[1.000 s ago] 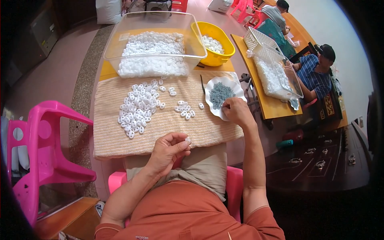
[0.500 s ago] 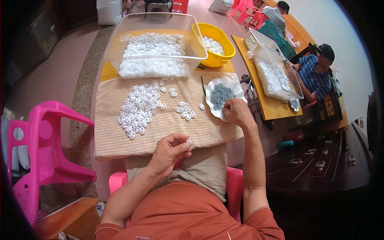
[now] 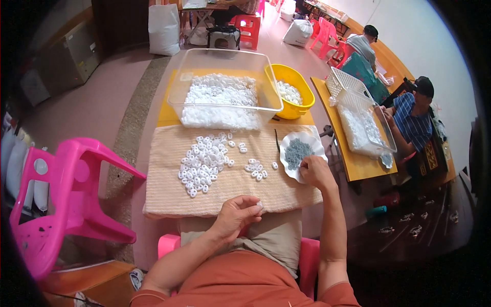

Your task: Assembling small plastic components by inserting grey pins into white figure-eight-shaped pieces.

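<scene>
My left hand (image 3: 238, 217) is closed above my lap, just off the near edge of the towel. Between its thumb and fingertips it pinches a small white plastic piece (image 3: 259, 205). My right hand (image 3: 318, 173) reaches to the near right part of a white scalloped dish (image 3: 318, 147), its fingers bent together at a heap of tiny grey parts (image 3: 297, 153). Whatever its fingertips hold is too small to make out. Left of the dish lie a large pile of white oval two-holed pieces (image 3: 200, 163) and a smaller group of them (image 3: 255, 170).
A striped beige towel (image 3: 230, 192) covers the near table. Behind it stand a clear bin (image 3: 225, 116) of white pieces and a yellow tub (image 3: 308, 105). A pink chair (image 3: 87, 189) is at left. At right, a co-worker in a checked shirt (image 3: 411, 120) sits beside another table (image 3: 353, 169).
The whole view has shifted, so the table and hands appear lower and further right. My left hand still pinches the white piece, and my right hand stays at the dish.
</scene>
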`<state>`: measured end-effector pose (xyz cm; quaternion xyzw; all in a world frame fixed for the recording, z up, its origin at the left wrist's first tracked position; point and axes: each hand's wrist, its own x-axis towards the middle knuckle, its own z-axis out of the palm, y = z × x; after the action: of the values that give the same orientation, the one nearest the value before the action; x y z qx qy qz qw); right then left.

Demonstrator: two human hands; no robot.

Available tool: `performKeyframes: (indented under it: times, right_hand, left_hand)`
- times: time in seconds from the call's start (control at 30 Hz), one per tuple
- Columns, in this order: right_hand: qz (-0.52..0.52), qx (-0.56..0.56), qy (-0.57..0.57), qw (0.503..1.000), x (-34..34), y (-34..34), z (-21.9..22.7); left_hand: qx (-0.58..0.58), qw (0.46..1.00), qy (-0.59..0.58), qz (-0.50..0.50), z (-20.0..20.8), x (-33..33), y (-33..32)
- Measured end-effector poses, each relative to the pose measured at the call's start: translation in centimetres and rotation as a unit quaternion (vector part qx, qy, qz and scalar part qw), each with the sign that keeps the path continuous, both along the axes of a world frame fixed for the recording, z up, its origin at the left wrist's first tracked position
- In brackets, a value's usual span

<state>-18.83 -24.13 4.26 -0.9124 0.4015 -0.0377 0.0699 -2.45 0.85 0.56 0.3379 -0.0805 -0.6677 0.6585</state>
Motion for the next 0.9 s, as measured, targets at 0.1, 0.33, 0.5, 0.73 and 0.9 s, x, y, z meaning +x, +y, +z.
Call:
performKeyframes:
  times: [0.1,0.33,0.5,0.73,0.9]
  right_hand:
    - [-0.002,-0.002,0.005,1.000,-0.4,-0.4,0.0]
    - [0.022,-0.015,-0.077,0.997,-0.5,-0.3,-0.5]
    - [0.010,-0.011,-0.069,0.998,-1.1,-0.9,-1.3]
    - [0.007,-0.021,-0.045,0.999,-0.5,-0.6,-0.7]
    - [-0.003,-0.011,-0.053,0.999,-0.6,-0.6,-1.1]
  left_hand:
    - [-0.002,1.000,0.000,-0.008,-0.1,0.0,-0.1]
    - [-0.003,1.000,-0.001,-0.012,0.3,0.0,0.0]
    - [-0.001,1.000,0.000,-0.013,0.3,-0.1,-0.1]
    - [0.007,1.000,-0.005,-0.008,0.5,-0.1,-0.1]
    - [0.002,1.000,0.000,-0.009,0.2,-0.1,-0.1]
